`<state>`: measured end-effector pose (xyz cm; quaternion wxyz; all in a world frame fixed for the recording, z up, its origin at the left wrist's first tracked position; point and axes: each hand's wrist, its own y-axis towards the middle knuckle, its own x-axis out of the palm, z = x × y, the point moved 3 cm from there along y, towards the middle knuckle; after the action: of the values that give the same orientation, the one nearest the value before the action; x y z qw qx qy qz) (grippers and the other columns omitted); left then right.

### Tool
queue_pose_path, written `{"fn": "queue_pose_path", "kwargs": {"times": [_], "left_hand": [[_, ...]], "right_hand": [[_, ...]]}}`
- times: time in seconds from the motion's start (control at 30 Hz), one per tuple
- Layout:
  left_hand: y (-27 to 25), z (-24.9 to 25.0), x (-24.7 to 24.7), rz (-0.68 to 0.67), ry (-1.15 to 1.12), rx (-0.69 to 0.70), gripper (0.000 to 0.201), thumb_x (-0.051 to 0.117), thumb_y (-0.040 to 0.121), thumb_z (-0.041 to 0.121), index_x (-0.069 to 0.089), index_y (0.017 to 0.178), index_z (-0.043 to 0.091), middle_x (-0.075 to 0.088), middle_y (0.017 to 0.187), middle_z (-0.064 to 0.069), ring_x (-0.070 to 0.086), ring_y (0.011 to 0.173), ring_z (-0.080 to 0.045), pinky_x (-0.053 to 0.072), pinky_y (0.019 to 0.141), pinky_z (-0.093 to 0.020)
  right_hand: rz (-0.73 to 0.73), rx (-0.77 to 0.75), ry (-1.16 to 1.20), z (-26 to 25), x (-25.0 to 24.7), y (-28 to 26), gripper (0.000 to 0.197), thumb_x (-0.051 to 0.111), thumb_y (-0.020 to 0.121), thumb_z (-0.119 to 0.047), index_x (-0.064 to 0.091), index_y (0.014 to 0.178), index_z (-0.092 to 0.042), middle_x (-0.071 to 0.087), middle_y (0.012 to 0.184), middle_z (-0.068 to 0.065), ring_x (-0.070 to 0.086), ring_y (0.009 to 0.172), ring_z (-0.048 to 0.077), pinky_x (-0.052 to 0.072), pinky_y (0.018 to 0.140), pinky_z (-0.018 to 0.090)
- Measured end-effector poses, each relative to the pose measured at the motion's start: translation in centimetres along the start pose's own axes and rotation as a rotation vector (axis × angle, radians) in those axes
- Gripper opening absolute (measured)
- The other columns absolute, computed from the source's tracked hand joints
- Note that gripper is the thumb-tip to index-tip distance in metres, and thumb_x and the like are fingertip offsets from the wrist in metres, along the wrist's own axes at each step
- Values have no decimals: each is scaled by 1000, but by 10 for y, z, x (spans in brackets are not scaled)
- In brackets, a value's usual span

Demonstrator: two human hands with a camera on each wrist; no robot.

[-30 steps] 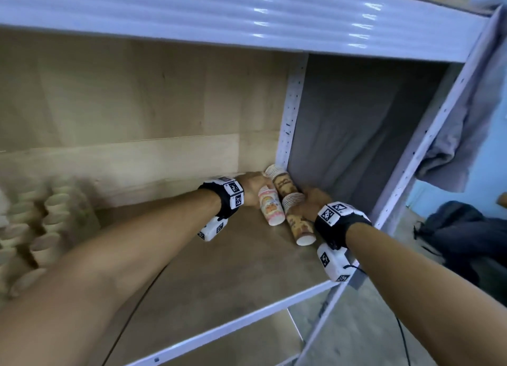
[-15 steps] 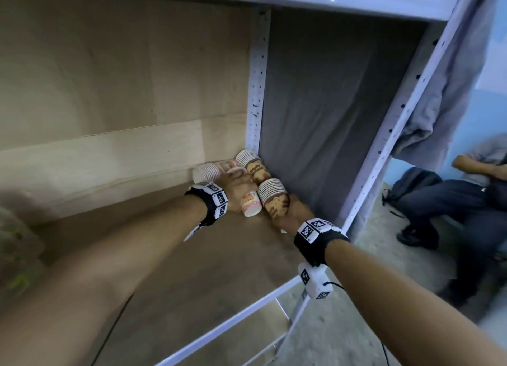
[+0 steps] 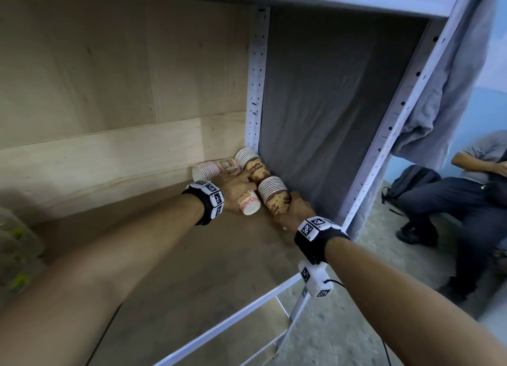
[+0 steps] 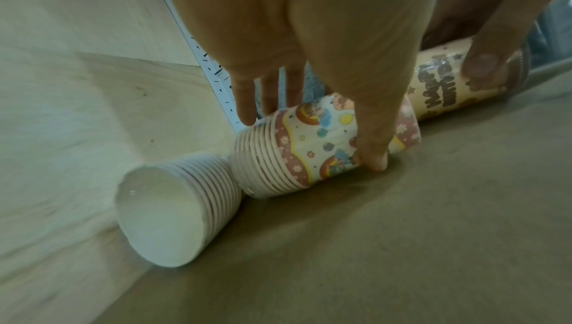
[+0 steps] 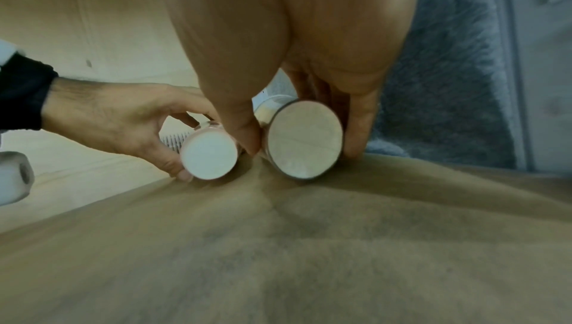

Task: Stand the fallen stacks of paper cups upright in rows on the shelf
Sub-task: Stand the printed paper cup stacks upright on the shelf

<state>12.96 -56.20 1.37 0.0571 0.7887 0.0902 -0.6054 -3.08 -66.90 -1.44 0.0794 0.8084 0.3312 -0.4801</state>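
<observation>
Several cup stacks lie fallen in the shelf's back right corner. My left hand [image 3: 236,186] grips a pink patterned stack [image 4: 318,143], thumb in front and fingers behind, its white base [image 5: 210,155] facing me. My right hand [image 3: 295,210] grips a brown "Happy Birthday" stack [image 3: 274,198] near its base [image 5: 304,138], thumb on the left and fingers on the right. Both stacks still lie on the shelf board. A second pink stack [image 3: 211,169] lies along the back panel with its mouth [image 4: 161,216] open to the left. A second brown stack [image 3: 252,165] lies in the corner.
The brown shelf board [image 3: 192,283] stretches left and forward. A white perforated upright [image 3: 256,91] and a grey cloth [image 3: 315,105] close the right side. A blurred object [image 3: 16,256] sits at the far left. A seated person [image 3: 466,190] and a backpack [image 3: 411,182] are to the right.
The head view has swung right and closer to the corner. My left hand has come forward from the back and closed round the pink stack. The right hand keeps its hold on the brown stack.
</observation>
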Motion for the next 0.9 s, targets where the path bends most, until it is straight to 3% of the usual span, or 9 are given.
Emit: {"fn": "queue_pose_path", "kwargs": {"times": [0.17,0.3,0.4,0.47,0.6,0.7,0.77,0.83,0.9], "left_hand": [[-6,-4,-4,51,-57,-30,57,67,74,52,55,123,24,56,123,1,54,114,-22,48,90,-36],[-9,-6,-17,113,-172,-178,54,66,70,53,55,112,21,64,108,-2,63,99,-25,53,77,-33],[-16,-11,-24,174,-314,-313,60,68,65,56,55,113,22,67,102,-1,65,91,-25,47,68,-27],[-24,-15,-31,184,-403,-414,65,71,64,56,55,118,23,68,104,-2,65,91,-26,46,68,-27],[-43,-24,-44,156,-532,-530,58,71,62,53,51,107,22,68,101,-5,64,87,-29,54,71,-32],[-62,-31,-53,146,-623,-593,55,71,64,50,48,105,21,66,96,-5,64,86,-28,54,70,-32],[-77,-36,-58,155,-672,-645,55,73,68,45,47,109,19,63,94,-3,62,85,-27,50,64,-29],[-94,-43,-62,159,-706,-700,55,74,69,42,46,110,18,63,94,-3,62,84,-25,48,60,-27],[-111,-51,-63,154,-741,-755,57,74,67,42,46,110,18,64,97,-4,64,86,-24,54,66,-30]], "right_hand": [[32,-21,-7,-5,-4,-4,67,72,76,-32,41,134,-16,54,131,13,56,118,33,49,97,37],[66,-42,3,-11,-11,-9,58,68,80,-35,46,129,-13,58,127,15,60,112,35,52,92,36],[103,-66,-11,-19,-20,-12,49,65,82,-35,55,124,-12,63,121,15,64,108,35,52,85,34],[121,-74,-40,-27,-25,-14,44,65,83,-34,60,121,-11,66,119,14,65,107,34,51,82,33],[193,-77,-104,-48,-36,-21,32,59,91,-21,64,119,-6,66,120,16,63,110,35,49,84,35],[202,-169,-140,-67,-39,-28,28,64,85,-23,68,110,-9,69,112,10,67,102,33,50,77,33],[157,-242,-147,-77,-37,-30,32,66,81,-25,66,110,-12,68,112,11,66,102,33,49,75,33],[55,-324,-153,-88,-32,-31,40,65,83,-28,60,120,-14,63,120,13,61,110,33,47,83,33],[6,-377,-144,-101,-28,-36,49,63,81,-34,57,125,-15,58,126,14,57,115,33,46,89,33]]}}
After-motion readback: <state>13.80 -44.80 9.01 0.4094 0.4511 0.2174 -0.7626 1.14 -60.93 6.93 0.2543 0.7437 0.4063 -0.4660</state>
